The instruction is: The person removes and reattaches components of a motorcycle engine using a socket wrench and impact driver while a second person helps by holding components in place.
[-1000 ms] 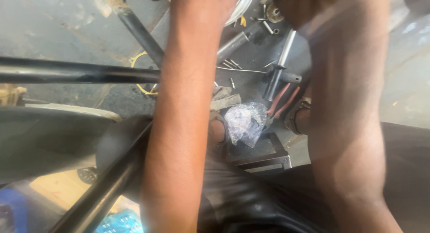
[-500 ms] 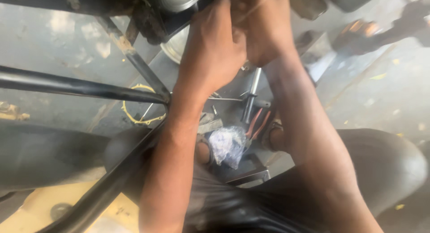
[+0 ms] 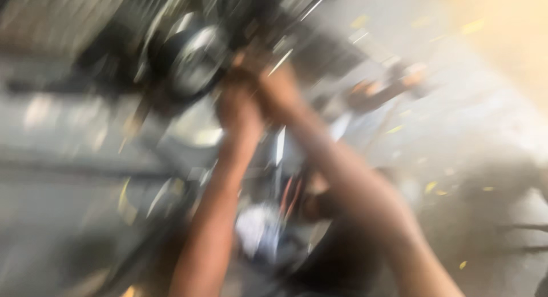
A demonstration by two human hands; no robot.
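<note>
While heavy motion blur is smearing the whole view, a person's two bare hands are meeting up at a dark metal machine part. The left hand (image 3: 238, 106) and the right hand (image 3: 275, 86) are pressing close together, side by side and seemingly touching, with both forearms reaching up from the bottom of the view. Whether the fingers are clamping on anything cannot be told; the blur is hiding them.

Just to the left of the left hand, a round, shiny metal housing (image 3: 194, 63) is catching the light, set into the dark machinery (image 3: 240, 11) that is running above and behind both hands. The hands are sitting right against this assembly, at its lower edge.

Below the hands, between the two forearms, a crumpled pale plastic bag (image 3: 254, 231) is lying on the ground, and just to its right, tools with red handles (image 3: 290, 197) are showing as streaks. A dark bar (image 3: 80, 170) is crossing well to the left of the left forearm. Off to the right of the right hand, the grey concrete floor (image 3: 456, 103) is spreading out, flecked with small yellow scraps.
</note>
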